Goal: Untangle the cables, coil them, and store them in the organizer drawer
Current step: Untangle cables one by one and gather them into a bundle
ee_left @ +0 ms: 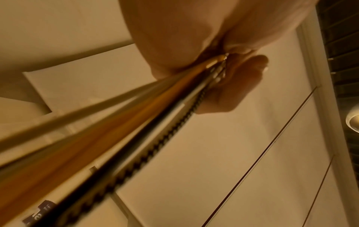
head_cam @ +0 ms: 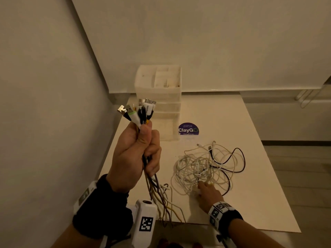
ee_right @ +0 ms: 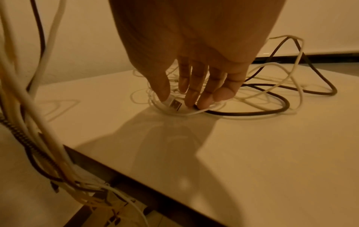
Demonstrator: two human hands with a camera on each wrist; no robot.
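Observation:
My left hand (head_cam: 143,149) is raised over the table's left side and grips a bundle of cables (head_cam: 152,187) just below their USB plugs (head_cam: 138,111), which fan out above the fist. In the left wrist view the curled fingers (ee_left: 242,86) clamp yellow, white and braided black strands (ee_left: 147,129). The strands hang down past the front edge. A tangle of white and black cables (head_cam: 209,165) lies on the table. My right hand (ee_right: 178,99) reaches into its near side, thumb and straight fingertips touching a white USB plug (ee_right: 173,105) lying flat. The translucent organizer (head_cam: 161,90) stands at the back.
The white table (head_cam: 250,194) has a wall close on its left and a purple ClayGo sticker (head_cam: 188,129) beside the organizer. The organizer's drawers look shut. The hanging strands (ee_right: 38,122) drape over the table's front edge (ee_right: 136,184). Floor lies to the right.

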